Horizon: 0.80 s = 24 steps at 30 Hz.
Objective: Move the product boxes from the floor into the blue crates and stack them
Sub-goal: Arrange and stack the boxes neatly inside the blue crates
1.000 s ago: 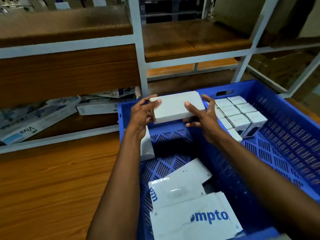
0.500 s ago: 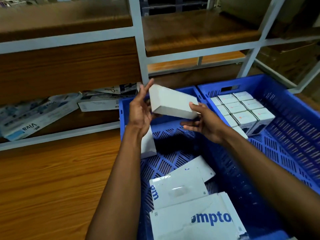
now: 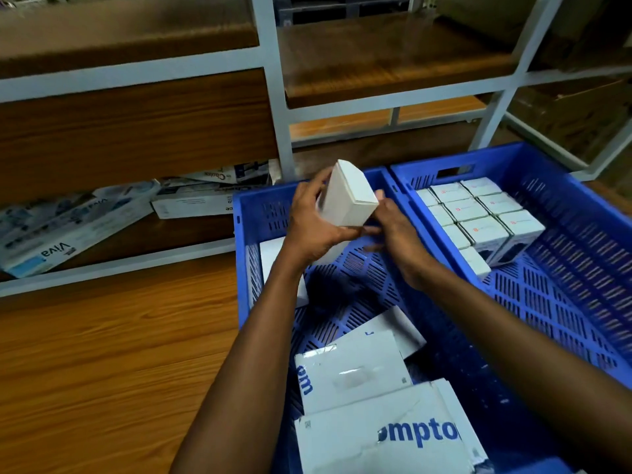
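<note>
A pack on the left shelf reads "Viva". Fingers of the left hand and right hand grip a plain white box, tilted on end above the left blue crate. An envelope inside reads "mpto".

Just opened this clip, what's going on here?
A person holds a white box, tilted on end, in both hands above the left blue crate. The left hand grips its side; the right hand pinches its lower corner. That crate already holds a second white box leaning at its left wall and flat white packages nearer the camera. The right blue crate has small boxes stacked neatly along its left wall.
</note>
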Available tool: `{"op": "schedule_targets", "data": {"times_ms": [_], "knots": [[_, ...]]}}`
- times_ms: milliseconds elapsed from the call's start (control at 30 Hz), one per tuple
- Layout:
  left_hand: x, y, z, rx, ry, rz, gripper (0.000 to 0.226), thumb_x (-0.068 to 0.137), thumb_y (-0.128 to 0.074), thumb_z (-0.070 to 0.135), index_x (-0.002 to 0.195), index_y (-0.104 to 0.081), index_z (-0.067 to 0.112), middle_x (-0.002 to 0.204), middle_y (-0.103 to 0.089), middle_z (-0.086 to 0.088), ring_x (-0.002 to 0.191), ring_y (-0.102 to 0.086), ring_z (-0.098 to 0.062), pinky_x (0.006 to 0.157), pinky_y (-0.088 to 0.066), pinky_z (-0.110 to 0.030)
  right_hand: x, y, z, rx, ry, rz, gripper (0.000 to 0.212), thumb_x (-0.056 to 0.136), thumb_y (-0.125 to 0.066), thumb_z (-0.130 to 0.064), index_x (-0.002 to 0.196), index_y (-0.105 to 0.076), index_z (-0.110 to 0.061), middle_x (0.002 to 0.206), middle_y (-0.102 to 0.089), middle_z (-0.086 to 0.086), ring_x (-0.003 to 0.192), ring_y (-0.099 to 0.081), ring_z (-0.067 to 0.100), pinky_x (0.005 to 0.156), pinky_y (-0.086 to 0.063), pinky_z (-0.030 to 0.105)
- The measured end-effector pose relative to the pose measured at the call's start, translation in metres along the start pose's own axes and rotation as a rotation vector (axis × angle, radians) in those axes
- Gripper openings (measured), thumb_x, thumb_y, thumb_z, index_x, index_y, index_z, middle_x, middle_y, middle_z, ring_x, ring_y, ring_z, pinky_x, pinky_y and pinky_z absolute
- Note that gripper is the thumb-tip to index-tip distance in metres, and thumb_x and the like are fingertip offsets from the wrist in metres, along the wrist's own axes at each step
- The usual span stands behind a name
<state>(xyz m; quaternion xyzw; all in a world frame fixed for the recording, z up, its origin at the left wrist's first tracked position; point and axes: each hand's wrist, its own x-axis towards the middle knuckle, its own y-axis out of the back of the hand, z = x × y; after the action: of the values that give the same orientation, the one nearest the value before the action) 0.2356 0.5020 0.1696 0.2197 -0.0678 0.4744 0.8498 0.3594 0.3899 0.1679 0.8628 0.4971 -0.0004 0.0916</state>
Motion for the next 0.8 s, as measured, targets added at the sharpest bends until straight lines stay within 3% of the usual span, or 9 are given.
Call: {"op": "schedule_targets", "data": {"times_ms": [133,333,467,600,667,800], "knots": [[-0.001,-0.004,-0.001,0.163,-0.022,-0.007,0.110,0.052,-0.096,0.029,0.148,-0.043,0.040,0.120,-0.044,-0.002,0.117,-0.048,-0.020,0.100,-0.046,-0.033,0.000,0.008,-0.006,0.033,0.244,0.158,0.050,0.105,-0.037,-0.057,0.149,-0.045,-0.035,0.125,-0.065,-0.012,0.111,-0.067,0.011,0.086,-0.062,0.039],[-0.003,-0.005,0.006,0.419,-0.011,0.026,0.112,0.054,-0.084,0.052,0.153,-0.031,0.046,0.118,-0.036,-0.001,0.117,-0.043,-0.026,0.099,-0.047,-0.048,-0.007,0.012,-0.008,-0.167,0.411,0.140,0.055,0.102,-0.056,-0.047,0.154,-0.037,-0.039,0.129,-0.064,-0.005,0.110,-0.064,-0.001,0.083,-0.056,0.020],[-0.005,-0.008,0.011,0.528,-0.064,0.067,0.107,0.061,-0.078,0.059,0.154,-0.030,0.041,0.115,-0.034,0.000,0.113,-0.041,-0.022,0.093,-0.044,-0.042,-0.008,0.011,-0.010,-0.246,0.481,0.147,0.056,0.097,-0.067,-0.044,0.148,-0.044,-0.041,0.128,-0.062,-0.013,0.105,-0.067,0.007,0.082,-0.060,0.028],[-0.006,-0.011,0.015,0.556,-0.088,0.095,0.105,0.062,-0.072,0.066,0.154,-0.031,0.038,0.115,-0.038,-0.003,0.111,-0.041,-0.022,0.088,-0.049,-0.045,-0.009,0.008,-0.010,-0.250,0.520,0.195,0.047,0.098,-0.068,-0.037,0.143,-0.053,-0.032,0.124,-0.064,-0.012,0.083,-0.069,0.011,0.066,-0.058,0.028],[-0.006,-0.012,0.018,0.569,-0.096,0.101,0.105,0.062,-0.071,0.068,0.154,-0.030,0.037,0.116,-0.039,-0.004,0.111,-0.041,-0.022,0.086,-0.051,-0.046,-0.009,0.008,-0.010,-0.213,0.524,0.208,0.044,0.098,-0.069,-0.035,0.140,-0.056,-0.030,0.122,-0.065,-0.013,0.080,-0.069,0.017,0.066,-0.060,0.037],[-0.006,-0.013,0.019,0.578,-0.106,0.113,0.104,0.063,-0.072,0.067,0.153,-0.032,0.035,0.118,-0.039,-0.006,0.112,-0.043,-0.023,0.085,-0.053,-0.046,-0.004,0.009,-0.006,-0.139,0.503,0.188,0.041,0.098,-0.070,-0.033,0.138,-0.059,-0.034,0.103,-0.069,0.005,0.077,-0.065,0.037,0.063,-0.056,0.055]]}}
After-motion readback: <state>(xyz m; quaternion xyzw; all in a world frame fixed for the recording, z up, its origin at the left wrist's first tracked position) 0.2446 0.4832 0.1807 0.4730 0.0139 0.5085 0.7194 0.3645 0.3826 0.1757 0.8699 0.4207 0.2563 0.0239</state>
